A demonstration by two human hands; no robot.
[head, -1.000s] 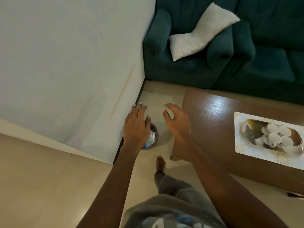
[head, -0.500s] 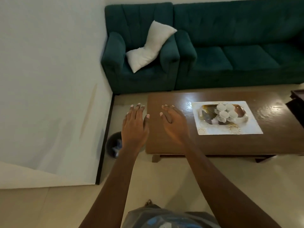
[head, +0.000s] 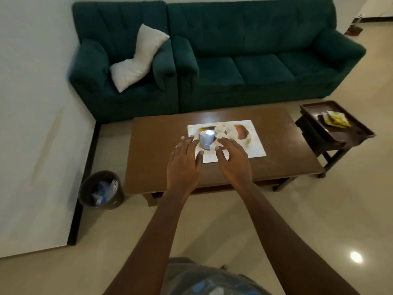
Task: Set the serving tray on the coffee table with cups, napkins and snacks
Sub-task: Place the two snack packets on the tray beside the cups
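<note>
A brown coffee table stands in front of me. On it lies a white mat bearing a shiny metal serving tray with several small white cups on it. My left hand and my right hand are stretched out side by side in front of the tray's near edge, fingers spread, both holding nothing. They cover part of the mat. Yellow snack packets lie on a dark side tray at the right.
A green armchair with a white cushion and a green sofa stand behind the table. A dark waste bin with paper sits by the white wall at the left. The side tray rests on a small dark stand.
The view has swung right from the wall and bin to the coffee table. My two hands, still empty and spread, now line up with the tray instead of the bin.
</note>
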